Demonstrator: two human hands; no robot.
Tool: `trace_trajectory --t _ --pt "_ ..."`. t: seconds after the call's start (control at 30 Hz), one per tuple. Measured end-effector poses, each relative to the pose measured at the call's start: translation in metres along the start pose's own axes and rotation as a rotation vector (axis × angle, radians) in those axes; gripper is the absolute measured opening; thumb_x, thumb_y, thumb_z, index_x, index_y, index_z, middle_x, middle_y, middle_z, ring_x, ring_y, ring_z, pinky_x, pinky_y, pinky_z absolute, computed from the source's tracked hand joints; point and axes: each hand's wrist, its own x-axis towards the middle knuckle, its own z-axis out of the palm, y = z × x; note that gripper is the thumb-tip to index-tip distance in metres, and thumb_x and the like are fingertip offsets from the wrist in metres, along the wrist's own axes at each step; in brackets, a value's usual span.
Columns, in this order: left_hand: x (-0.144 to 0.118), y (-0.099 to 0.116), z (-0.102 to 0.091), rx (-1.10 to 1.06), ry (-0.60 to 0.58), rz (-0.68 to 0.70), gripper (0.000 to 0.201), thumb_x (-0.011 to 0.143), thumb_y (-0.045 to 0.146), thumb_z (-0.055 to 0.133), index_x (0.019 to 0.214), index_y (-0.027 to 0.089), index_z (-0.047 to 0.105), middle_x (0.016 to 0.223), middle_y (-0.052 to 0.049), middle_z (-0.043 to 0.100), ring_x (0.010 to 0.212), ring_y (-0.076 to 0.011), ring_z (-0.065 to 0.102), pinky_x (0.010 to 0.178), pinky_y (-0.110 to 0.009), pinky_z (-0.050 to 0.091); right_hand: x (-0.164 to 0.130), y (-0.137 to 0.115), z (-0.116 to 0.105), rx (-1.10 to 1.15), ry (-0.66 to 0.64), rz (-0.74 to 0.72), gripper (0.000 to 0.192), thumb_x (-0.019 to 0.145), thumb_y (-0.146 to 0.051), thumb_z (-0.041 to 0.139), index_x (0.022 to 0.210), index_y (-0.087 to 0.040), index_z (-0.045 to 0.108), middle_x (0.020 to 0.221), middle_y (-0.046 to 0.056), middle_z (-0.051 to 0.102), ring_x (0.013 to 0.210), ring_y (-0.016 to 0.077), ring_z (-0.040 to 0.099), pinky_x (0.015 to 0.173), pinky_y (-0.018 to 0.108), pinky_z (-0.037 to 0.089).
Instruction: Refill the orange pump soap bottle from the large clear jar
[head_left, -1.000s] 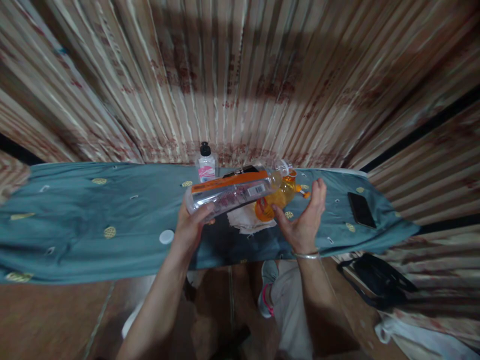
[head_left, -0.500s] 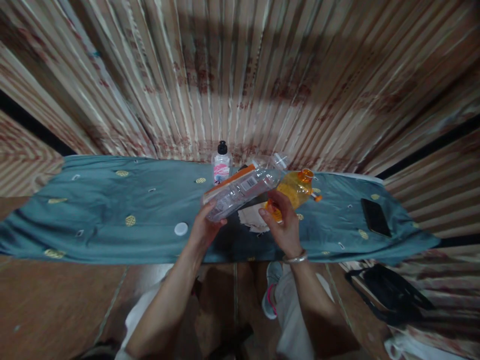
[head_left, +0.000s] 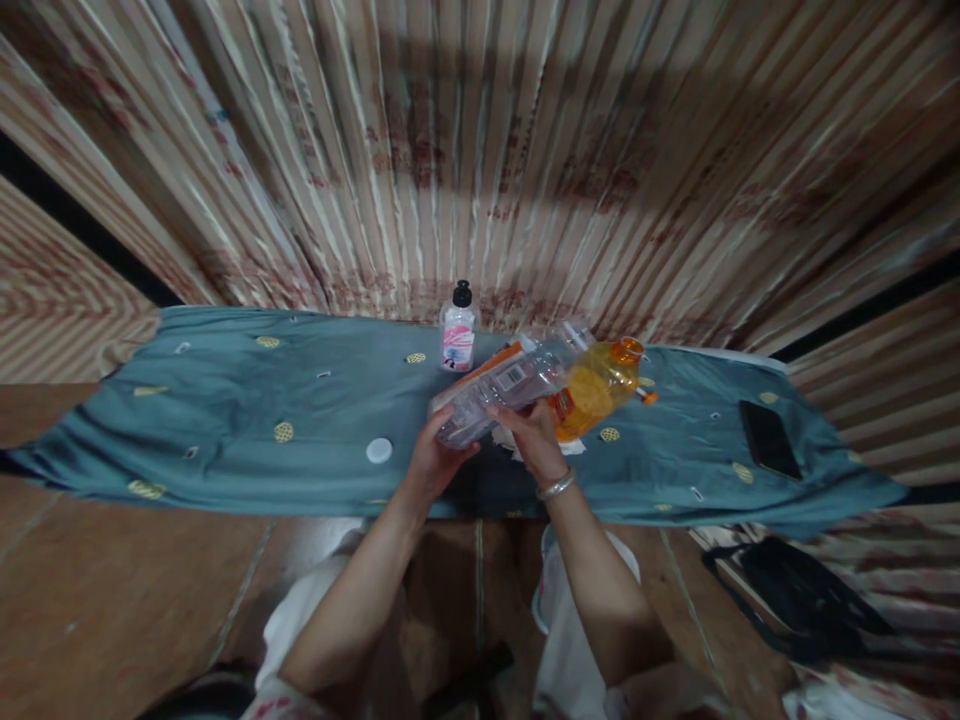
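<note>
A clear plastic bottle (head_left: 480, 405) with an orange-edged label and a barcode is tilted over the table, its neck up and to the right. My left hand (head_left: 439, 445) is wrapped round its lower end. My right hand (head_left: 532, 435) is closed on its near side, thumb on the plastic. Just right of my right hand lies an orange see-through bottle (head_left: 596, 390), its neck pointing up and right. Crumpled pale paper or cloth (head_left: 571, 448) shows partly under it. A round white cap (head_left: 379, 451) rests left of my left hand.
Behind the held bottle stands a small clear bottle (head_left: 458, 335) with a black cap and pink label. A black phone (head_left: 770, 440) lies at the right of the green-clothed table (head_left: 225, 400). A pleated curtain (head_left: 480, 150) hangs behind. A dark bag (head_left: 810, 595) sits low at the right.
My right hand has moved from beside the orange bottle onto the clear bottle, which both hands now hold. The view has shifted slightly, so the table things appear further right.
</note>
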Motion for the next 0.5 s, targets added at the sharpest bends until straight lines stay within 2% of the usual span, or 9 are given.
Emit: trace_trajectory --t 0.13,0.23,0.3,0.4,0.5 --pt "0.004 -0.003 -0.002 0.099 0.02 0.056 0.05 0.072 0.043 0.075 0.116 0.023 0.064 0.106 -0.008 0.071 0.084 -0.0231 0.07 0.061 -0.035 0.061 0.005 0.002 0.003 0.007 0.062 -0.013 0.046 0.058 -0.036 0.084 0.097 -0.017 0.067 0.095 0.005 0.077 0.089 0.0242 0.071 0.092 0.046 0.058" --pt "0.01 -0.007 -0.009 0.179 0.094 0.158 0.052 0.073 0.039 0.076 0.119 0.022 0.062 0.118 -0.009 0.068 0.097 -0.0237 0.069 0.069 -0.033 0.06 0.006 0.001 0.005 -0.053 0.078 -0.044 0.047 0.057 -0.036 0.085 0.097 -0.018 0.067 0.095 0.004 0.077 0.089 0.0236 0.072 0.091 0.044 0.058" --pt "0.014 -0.009 -0.017 0.234 0.144 0.237 0.058 0.072 0.032 0.079 0.125 0.025 0.058 0.128 -0.008 0.064 0.111 -0.023 0.065 0.08 -0.03 0.058 0.007 0.002 0.007 -0.137 0.093 -0.066 0.051 0.055 -0.036 0.086 0.098 -0.018 0.066 0.097 0.006 0.078 0.091 0.0245 0.072 0.092 0.043 0.057" --pt "0.02 -0.01 -0.028 0.346 0.167 0.335 0.058 0.072 0.027 0.077 0.127 0.025 0.058 0.139 -0.008 0.059 0.132 -0.0251 0.054 0.1 -0.034 0.05 0.009 0.009 0.011 -0.243 0.105 -0.058 0.058 0.054 -0.039 0.086 0.102 -0.016 0.065 0.1 0.008 0.077 0.093 0.0258 0.072 0.091 0.043 0.057" --pt "0.025 -0.009 -0.037 0.491 0.17 0.421 0.056 0.071 0.021 0.075 0.125 0.025 0.062 0.149 -0.006 0.053 0.145 -0.0256 0.039 0.118 -0.037 0.033 0.011 0.019 0.017 -0.321 0.111 -0.045 0.064 0.055 -0.041 0.085 0.109 -0.016 0.062 0.105 0.009 0.076 0.096 0.0256 0.072 0.092 0.041 0.056"
